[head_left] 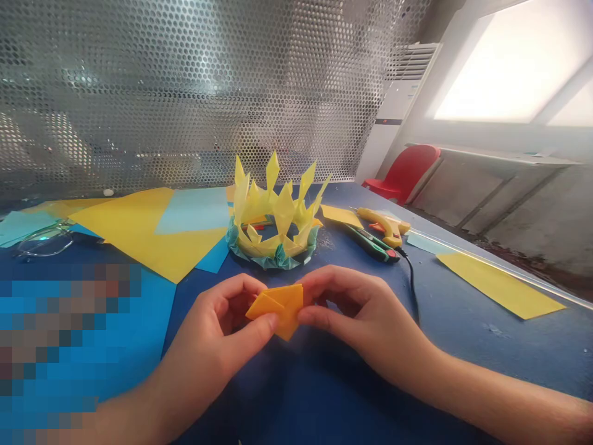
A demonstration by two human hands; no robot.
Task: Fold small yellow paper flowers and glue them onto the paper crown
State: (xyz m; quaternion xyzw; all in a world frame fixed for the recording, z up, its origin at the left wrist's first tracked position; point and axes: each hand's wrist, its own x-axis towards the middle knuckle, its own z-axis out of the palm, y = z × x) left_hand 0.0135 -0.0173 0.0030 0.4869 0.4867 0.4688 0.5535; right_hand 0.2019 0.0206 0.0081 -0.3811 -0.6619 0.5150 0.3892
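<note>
A small piece of folded orange-yellow paper (288, 309) is held up over the blue table, with crease lines on its near face and a point at its lower end. My left hand (231, 334) pinches its left side, thumb in front and fingers behind. On the right edge, the thumb and fingertips of my right hand (352, 306) grip the same paper. Just beyond both hands stands a paper crown (283, 213) with tall yellow points and a teal folded base (278, 256).
Yellow sheets (148, 235), a light blue sheet (189, 210) and a blue sheet (139, 352) lie left. Right of the crown are a yellow glue gun (391, 228) with a black cord (412, 284), a green-black tool (373, 244) and a yellow strip (500, 284). Glasses (46, 241) lie far left.
</note>
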